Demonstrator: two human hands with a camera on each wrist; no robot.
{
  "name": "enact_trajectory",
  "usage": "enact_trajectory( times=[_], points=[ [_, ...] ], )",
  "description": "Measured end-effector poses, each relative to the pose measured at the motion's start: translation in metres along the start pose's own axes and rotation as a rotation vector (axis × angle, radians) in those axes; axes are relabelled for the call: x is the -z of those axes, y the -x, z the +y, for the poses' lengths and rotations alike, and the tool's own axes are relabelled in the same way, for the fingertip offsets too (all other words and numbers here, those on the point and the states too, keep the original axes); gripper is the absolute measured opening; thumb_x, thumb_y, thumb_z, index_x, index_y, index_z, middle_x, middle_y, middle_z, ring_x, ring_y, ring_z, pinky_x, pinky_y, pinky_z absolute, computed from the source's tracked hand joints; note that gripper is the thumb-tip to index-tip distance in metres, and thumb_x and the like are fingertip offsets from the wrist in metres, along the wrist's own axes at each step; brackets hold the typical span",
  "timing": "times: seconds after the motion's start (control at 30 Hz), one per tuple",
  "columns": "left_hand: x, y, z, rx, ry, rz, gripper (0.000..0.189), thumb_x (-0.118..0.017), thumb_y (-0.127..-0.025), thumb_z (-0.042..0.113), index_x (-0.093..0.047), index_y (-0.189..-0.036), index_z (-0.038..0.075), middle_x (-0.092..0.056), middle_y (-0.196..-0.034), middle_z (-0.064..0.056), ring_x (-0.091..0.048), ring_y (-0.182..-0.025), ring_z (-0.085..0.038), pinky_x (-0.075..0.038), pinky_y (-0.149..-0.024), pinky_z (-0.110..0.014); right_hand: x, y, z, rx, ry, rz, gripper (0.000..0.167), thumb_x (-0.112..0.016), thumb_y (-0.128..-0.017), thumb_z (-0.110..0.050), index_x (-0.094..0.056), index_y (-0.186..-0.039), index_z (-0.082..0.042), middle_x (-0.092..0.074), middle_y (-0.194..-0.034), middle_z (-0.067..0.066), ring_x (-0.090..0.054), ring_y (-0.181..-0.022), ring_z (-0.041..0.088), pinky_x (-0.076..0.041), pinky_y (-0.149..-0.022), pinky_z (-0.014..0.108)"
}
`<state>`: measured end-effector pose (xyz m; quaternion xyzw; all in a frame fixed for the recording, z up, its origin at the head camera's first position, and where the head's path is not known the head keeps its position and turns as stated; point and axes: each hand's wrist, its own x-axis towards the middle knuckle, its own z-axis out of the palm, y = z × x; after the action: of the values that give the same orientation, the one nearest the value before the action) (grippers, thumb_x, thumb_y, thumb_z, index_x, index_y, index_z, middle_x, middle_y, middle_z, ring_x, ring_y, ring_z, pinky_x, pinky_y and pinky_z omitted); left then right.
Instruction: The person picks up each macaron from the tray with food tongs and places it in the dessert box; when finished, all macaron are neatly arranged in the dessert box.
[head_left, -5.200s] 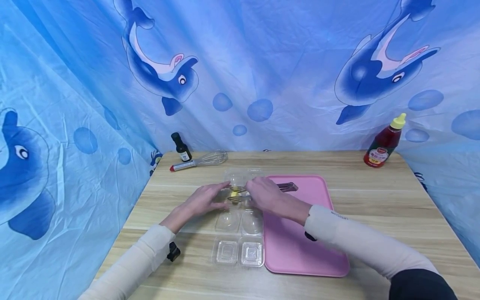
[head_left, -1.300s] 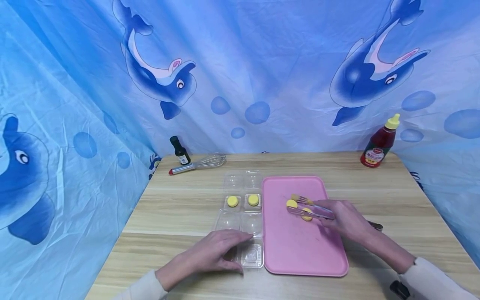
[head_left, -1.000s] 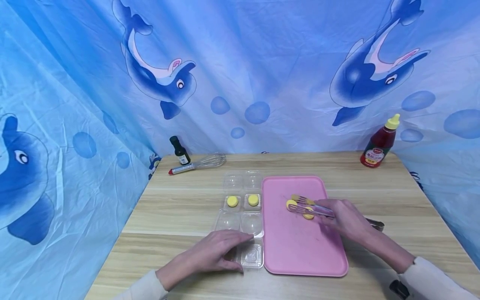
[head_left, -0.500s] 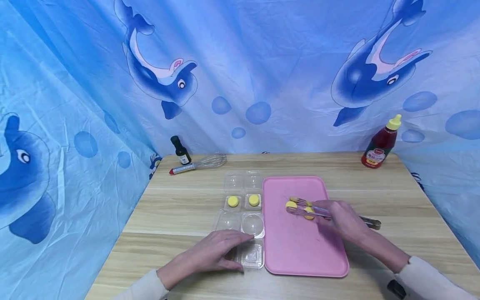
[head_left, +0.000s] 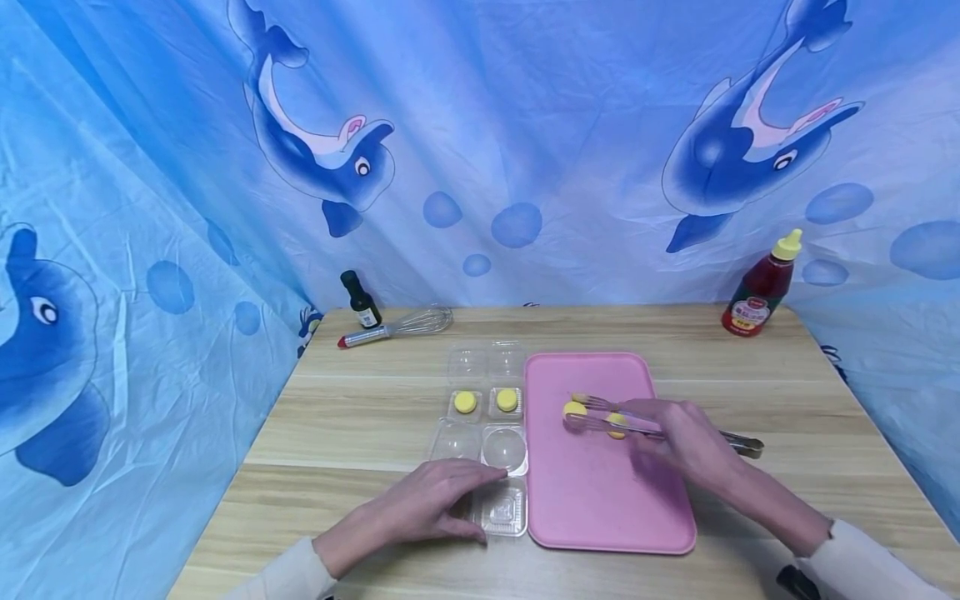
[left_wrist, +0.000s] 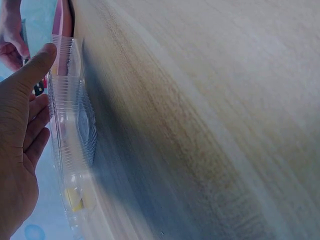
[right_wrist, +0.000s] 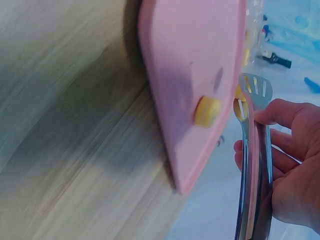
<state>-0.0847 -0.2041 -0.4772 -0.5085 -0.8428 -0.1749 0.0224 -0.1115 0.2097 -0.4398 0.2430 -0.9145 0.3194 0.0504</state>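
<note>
In the head view my right hand (head_left: 690, 437) grips metal tongs (head_left: 741, 445) over the pink tray (head_left: 592, 508). The tongs' slotted tips stand on either side of one yellow macaron (head_left: 574, 409). A second yellow macaron (head_left: 617, 426) lies on the tray under the tongs' arms; the right wrist view shows this macaron (right_wrist: 207, 112) clear of the tips. My left hand (head_left: 431, 502) rests at the clear plastic boxes (head_left: 504, 510), fingers relaxed along their near compartments. Farther up, two yellow macarons, one on the left (head_left: 465, 402) and one on the right (head_left: 507, 400), sit in separate compartments.
A whisk (head_left: 397, 327) and a small dark bottle (head_left: 362, 300) stand or lie at the table's back left. At the back right is a red sauce bottle (head_left: 761, 287) with a yellow cap. A blue dolphin curtain (head_left: 480, 150) hangs behind the wooden table (head_left: 360, 417).
Earlier, both hands were over the clear boxes; the right hand with the tongs is now over the tray and the left hand nearer. Lately the tongs' tips and one macaron have shifted slightly left.
</note>
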Motion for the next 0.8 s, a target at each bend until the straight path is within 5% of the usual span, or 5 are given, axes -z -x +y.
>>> enact_trajectory(
  times=[0.2, 0.47, 0.8],
  points=[
    [-0.001, 0.0, 0.0, 0.006, 0.011, 0.001, 0.087, -0.084, -0.085, 0.055, -0.054, -0.153, 0.011, -0.064, -0.147, -0.001, -0.063, -0.131, -0.016, -0.051, -0.113, -0.039, -0.005, 0.005, -0.021, 0.086, 0.026, -0.005, 0.052, -0.09, -0.08, 0.002, -0.077, -0.128, -0.01, -0.078, -0.12, 0.009, -0.077, -0.099, 0.025, -0.066, -0.076, 0.037],
    [0.0, -0.001, 0.0, 0.025, 0.022, -0.013, 0.088, -0.084, -0.085, 0.055, -0.053, -0.155, 0.012, -0.064, -0.148, 0.0, -0.063, -0.132, -0.016, -0.052, -0.113, -0.04, -0.017, 0.011, -0.049, 0.19, -0.036, -0.087, 0.056, -0.085, -0.078, 0.009, -0.077, -0.128, -0.014, -0.079, -0.117, 0.003, -0.071, -0.087, 0.011, -0.063, -0.07, 0.03],
    [-0.002, -0.001, -0.001, 0.028, 0.026, -0.021, 0.088, -0.084, -0.085, 0.056, -0.053, -0.154, 0.01, -0.063, -0.149, 0.0, -0.062, -0.133, -0.016, -0.052, -0.112, -0.04, -0.036, 0.022, -0.073, 0.313, -0.042, -0.09, 0.051, -0.08, -0.076, 0.009, -0.078, -0.12, -0.018, -0.078, -0.111, -0.009, -0.073, -0.098, 0.008, -0.065, -0.08, 0.032]
  ],
)
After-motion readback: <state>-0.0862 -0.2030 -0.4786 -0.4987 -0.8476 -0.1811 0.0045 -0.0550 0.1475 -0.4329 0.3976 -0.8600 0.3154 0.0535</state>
